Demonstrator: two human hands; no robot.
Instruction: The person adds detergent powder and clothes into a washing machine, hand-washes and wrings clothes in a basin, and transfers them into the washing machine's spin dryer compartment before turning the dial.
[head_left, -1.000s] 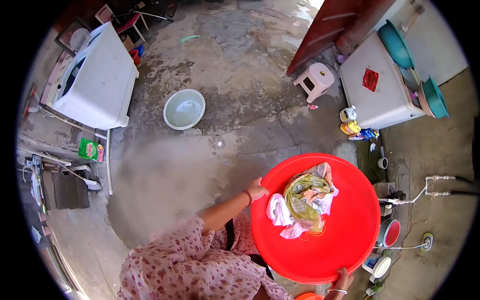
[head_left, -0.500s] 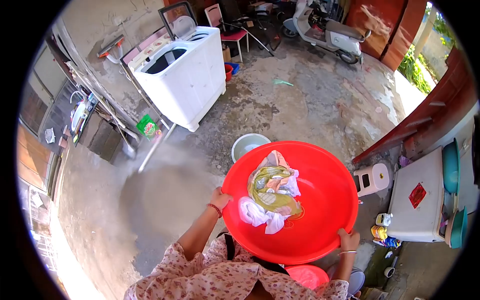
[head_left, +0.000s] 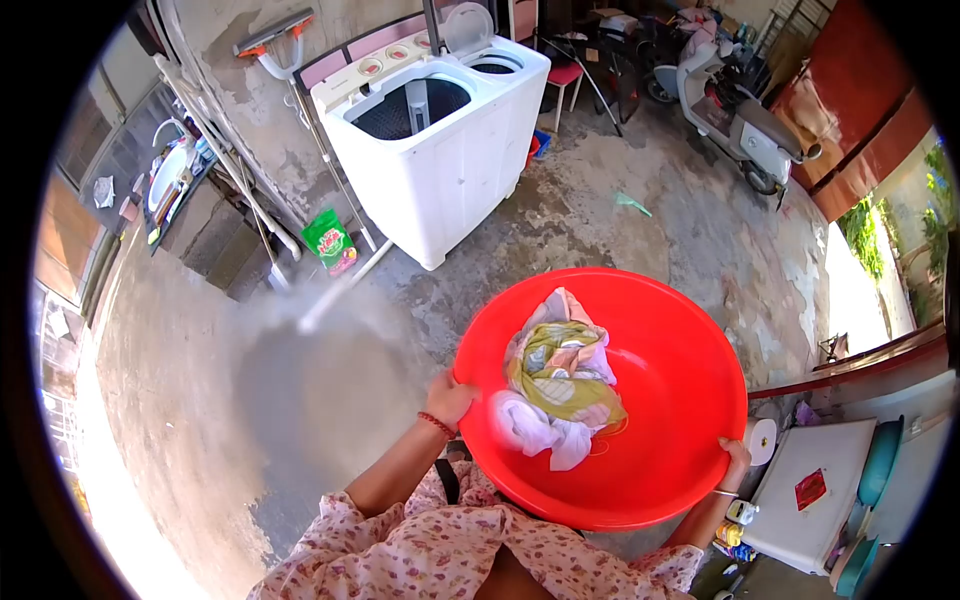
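A large red basin is held up in front of my body, tilted slightly. My left hand is closed on its left rim, with a beaded bracelet at the wrist. On the lower right rim my right hand is closed too, its fingers partly hidden by the basin. Twisted laundry lies in the basin's left half, in olive green, peach and white. Ahead and to the left stands a white twin-tub washing machine, its wide tub open and a round lid raised over the smaller one.
A green detergent bag and a white drain hose lie left of the machine. A scooter stands at the back right. At right is a white cabinet with teal basins. A sink is far left.
The washing machine appears nearer and larger, and the view has shifted. Both hands still hold the basin, which now sits further right in view. The grey-white basin behind it is no longer visible.
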